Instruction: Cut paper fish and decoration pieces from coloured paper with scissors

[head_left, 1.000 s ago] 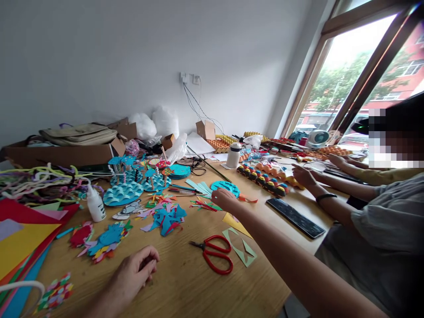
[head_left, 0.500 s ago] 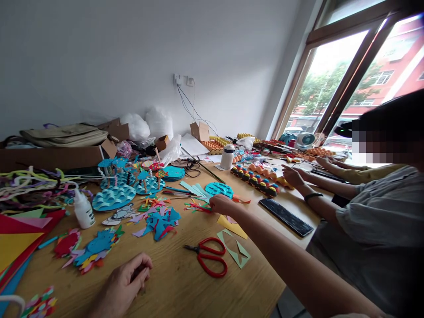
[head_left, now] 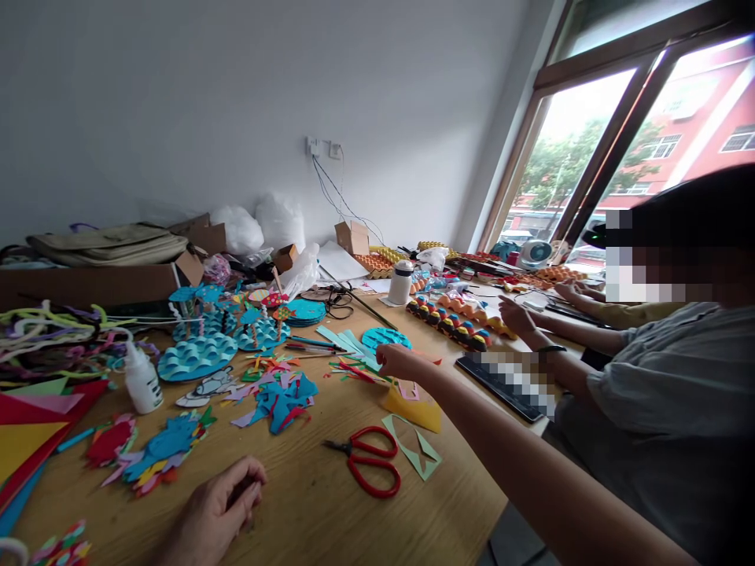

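Note:
My left hand (head_left: 221, 507) rests on the wooden table (head_left: 307, 511) at the near edge, its fingers curled in loosely with nothing visible in them. My right arm reaches forward across the table. My right hand (head_left: 399, 362) is closed, fingers down, at a small heap of red and green paper scraps (head_left: 352, 369). A yellow paper piece (head_left: 413, 409) stands curled up just under that wrist; what the fingers grip is hidden. Red-handled scissors (head_left: 369, 464) lie between my hands, beside a pale green paper offcut (head_left: 416, 452).
A glue bottle (head_left: 141, 381), blue wave discs (head_left: 194, 355), paper fish (head_left: 159, 448) and coloured sheets (head_left: 27, 436) fill the left side. Boxes and bags line the wall. A person in grey sits at the right, hands by painted egg cartons (head_left: 454, 326) and a black keyboard (head_left: 501, 377).
My right hand has drawn slightly back toward me over the scraps, and the yellow paper under it has lifted off the table. The view has shifted; my left hand stays put.

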The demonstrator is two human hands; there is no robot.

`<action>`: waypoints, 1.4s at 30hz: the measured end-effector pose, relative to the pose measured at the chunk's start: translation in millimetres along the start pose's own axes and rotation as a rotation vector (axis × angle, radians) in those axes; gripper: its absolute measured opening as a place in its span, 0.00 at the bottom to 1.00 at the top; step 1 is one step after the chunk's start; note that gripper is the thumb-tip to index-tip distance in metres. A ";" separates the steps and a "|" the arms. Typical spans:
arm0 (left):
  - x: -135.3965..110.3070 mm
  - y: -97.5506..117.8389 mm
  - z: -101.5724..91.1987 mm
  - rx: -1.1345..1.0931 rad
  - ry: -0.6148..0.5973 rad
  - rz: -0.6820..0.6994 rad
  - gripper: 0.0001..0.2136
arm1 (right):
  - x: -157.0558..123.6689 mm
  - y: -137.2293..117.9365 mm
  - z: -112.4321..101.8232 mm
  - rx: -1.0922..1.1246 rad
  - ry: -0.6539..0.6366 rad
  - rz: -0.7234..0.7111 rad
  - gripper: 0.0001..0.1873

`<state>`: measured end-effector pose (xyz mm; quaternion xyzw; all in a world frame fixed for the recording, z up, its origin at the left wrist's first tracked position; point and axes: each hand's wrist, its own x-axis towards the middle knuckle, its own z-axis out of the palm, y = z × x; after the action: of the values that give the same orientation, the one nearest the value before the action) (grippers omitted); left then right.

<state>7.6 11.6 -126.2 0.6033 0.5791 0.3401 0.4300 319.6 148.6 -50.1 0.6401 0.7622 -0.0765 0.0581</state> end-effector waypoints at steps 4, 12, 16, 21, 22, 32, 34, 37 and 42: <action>2.3 -3.0 -0.8 0.002 -0.043 -0.024 0.11 | 3.3 6.5 -0.1 0.035 0.045 0.020 0.15; 3.8 -8.1 -1.8 -0.015 -0.047 -0.037 0.10 | -16.7 -4.3 8.4 0.010 0.016 0.066 0.15; 2.6 -6.6 -1.4 -0.035 -0.034 -0.031 0.10 | -19.2 -9.1 11.1 -0.005 -0.018 0.122 0.15; 0.7 -4.1 0.4 -0.038 0.004 -0.017 0.10 | -14.3 -6.8 13.0 0.013 -0.020 0.113 0.15; 0.5 -3.8 0.7 -0.038 0.007 -0.016 0.09 | -14.5 -6.7 13.7 0.019 -0.014 0.108 0.15; 1.1 -3.9 -0.9 -0.038 -0.021 -0.018 0.09 | -18.3 -3.4 12.5 0.125 0.160 0.140 0.14; 2.3 -4.6 -1.8 -0.038 -0.029 -0.022 0.10 | -18.5 -1.3 10.4 0.156 0.236 0.145 0.12; 4.3 -3.3 -3.6 -0.072 -0.032 -0.034 0.11 | -20.5 -1.0 7.6 0.207 0.355 0.150 0.11; 5.1 5.7 -6.8 -0.124 -0.058 -0.072 0.13 | -21.5 -1.8 10.5 0.290 0.377 0.185 0.11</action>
<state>4.3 17.8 -118.7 0.5639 0.5654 0.3420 0.4953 321.5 125.5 -56.4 0.7119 0.6786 -0.0588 -0.1708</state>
